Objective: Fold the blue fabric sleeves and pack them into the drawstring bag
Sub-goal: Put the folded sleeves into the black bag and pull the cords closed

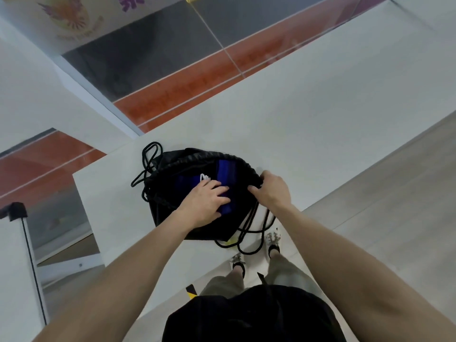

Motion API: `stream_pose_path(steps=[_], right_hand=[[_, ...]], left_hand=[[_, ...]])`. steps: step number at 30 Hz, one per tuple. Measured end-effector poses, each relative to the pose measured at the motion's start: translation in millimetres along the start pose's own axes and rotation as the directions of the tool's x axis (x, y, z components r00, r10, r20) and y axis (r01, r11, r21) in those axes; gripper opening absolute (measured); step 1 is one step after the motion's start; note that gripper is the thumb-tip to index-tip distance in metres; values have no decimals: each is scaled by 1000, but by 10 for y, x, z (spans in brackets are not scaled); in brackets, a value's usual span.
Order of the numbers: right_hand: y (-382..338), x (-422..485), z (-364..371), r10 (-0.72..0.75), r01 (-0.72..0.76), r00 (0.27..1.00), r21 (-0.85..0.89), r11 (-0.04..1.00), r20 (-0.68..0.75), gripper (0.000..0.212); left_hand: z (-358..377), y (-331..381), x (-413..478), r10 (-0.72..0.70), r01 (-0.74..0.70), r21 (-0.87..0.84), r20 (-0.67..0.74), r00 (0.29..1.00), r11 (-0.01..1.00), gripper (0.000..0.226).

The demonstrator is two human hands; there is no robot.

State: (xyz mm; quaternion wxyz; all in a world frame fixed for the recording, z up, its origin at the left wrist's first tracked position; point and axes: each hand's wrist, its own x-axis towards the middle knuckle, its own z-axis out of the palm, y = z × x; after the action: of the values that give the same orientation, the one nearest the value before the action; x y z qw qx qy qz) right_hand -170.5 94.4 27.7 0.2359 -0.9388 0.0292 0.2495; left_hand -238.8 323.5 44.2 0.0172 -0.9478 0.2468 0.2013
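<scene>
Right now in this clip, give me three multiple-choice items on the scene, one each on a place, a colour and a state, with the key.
1. Where does the drawstring bag lie?
A. on the floor
B. on the white table
C. on a chair

2. What colour is the fabric showing in the bag's mouth?
A. red
B. blue
C. yellow

3. How is the bag's mouth?
A. drawn shut
B. knotted
C. open

Key:
1 B: the bag rests on the tabletop near its front edge.
2 B: the fabric inside is blue, and the left-hand grip holds part of it.
3 C: the right-hand grip pinches the rim, and the inside of the bag is in plain view.
</scene>
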Motion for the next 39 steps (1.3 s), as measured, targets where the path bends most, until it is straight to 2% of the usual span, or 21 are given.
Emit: stream_pose_path(steps=[2, 5, 8, 11, 13, 16, 21, 24, 26, 29, 31, 32, 33, 34, 35, 36, 37, 38, 39], right_hand=[[-40, 27, -29, -40, 40, 998, 4, 999, -46, 24], [-109, 16, -56, -4, 20, 993, 132, 991, -119, 28], [-223, -54, 16, 46, -49, 999, 173, 984, 25, 40], [-292, -89, 140, -38, 25, 991, 108, 994, 125, 9], [-290, -59, 100, -71, 62, 989, 71, 996, 129, 13], [-212, 98, -209, -103, 100, 994, 70, 993, 47, 21], [-155, 395, -729, -119, 127, 990, 115, 985, -70, 13], [-125, 397, -830, -229, 232, 972, 64, 971, -51, 14], [-77, 374, -850, -246, 248, 968, 57, 967, -45, 15], [-65, 321, -836, -313, 314, 949, 41, 949, -24, 16], [-108, 302, -859, -358, 360, 933, 52, 932, -50, 18], [-123, 319, -885, -356, 361, 932, 74, 930, -72, 18], [-146, 340, -926, -346, 353, 935, 93, 931, -84, 18], [-175, 366, -978, -342, 349, 936, 99, 932, -81, 19], [-204, 395, -1029, -347, 352, 935, 89, 932, -68, 20], [-242, 424, -1077, -358, 361, 932, 75, 930, -52, 21], [-288, 449, -1122, -371, 373, 928, 68, 925, -48, 21], [-334, 474, -1161, -383, 387, 922, 71, 919, -58, 21], [-377, 491, -1189, -389, 394, 919, 84, 915, -71, 20]], left_hand=[[-43, -9, 32, 21, -22, 33, 25, 999, 999, 58], [-84, -24, 83, 24, -26, 41, 43, 999, 999, 65], [-110, -82, 143, 37, -39, 31, 84, 996, 999, 74], [-115, -108, 176, 65, -71, 59, 110, 992, 996, 74], [-119, -108, 198, 85, -96, 93, 115, 990, 991, 73], [-155, -144, 248, 108, -123, 146, 106, 989, 982, 69], [-267, 47, 532, 82, -88, 232, 35, 996, 969, 66], [-319, 209, 668, 10, -13, 189, 19, 1000, 982, 60], [-286, 245, 677, -24, 23, 174, 7, 1000, 984, 52], [-252, 310, 683, -106, 105, 112, 6, 994, 988, 52], [-315, 308, 667, -159, 158, -22, -65, 985, 987, 52], [-365, 272, 609, -204, 186, -121, -151, 967, 975, 49], [-416, 198, 514, -285, 230, -223, -254, 924, 947, 45], [-475, 112, 382, -405, 296, -319, -361, 840, 900, 41], [-482, -20, 240, -548, 377, -432, -393, 739, 819, 41], [-517, -157, 83, -685, 451, -557, -335, 647, 698, 48], [-474, -334, -76, -797, 514, -675, -190, 573, 529, 56], [-393, -500, -221, -847, 564, -750, 9, 531, 346, 63], [-324, -620, -347, -819, 598, -777, 206, 535, 195, 67]])
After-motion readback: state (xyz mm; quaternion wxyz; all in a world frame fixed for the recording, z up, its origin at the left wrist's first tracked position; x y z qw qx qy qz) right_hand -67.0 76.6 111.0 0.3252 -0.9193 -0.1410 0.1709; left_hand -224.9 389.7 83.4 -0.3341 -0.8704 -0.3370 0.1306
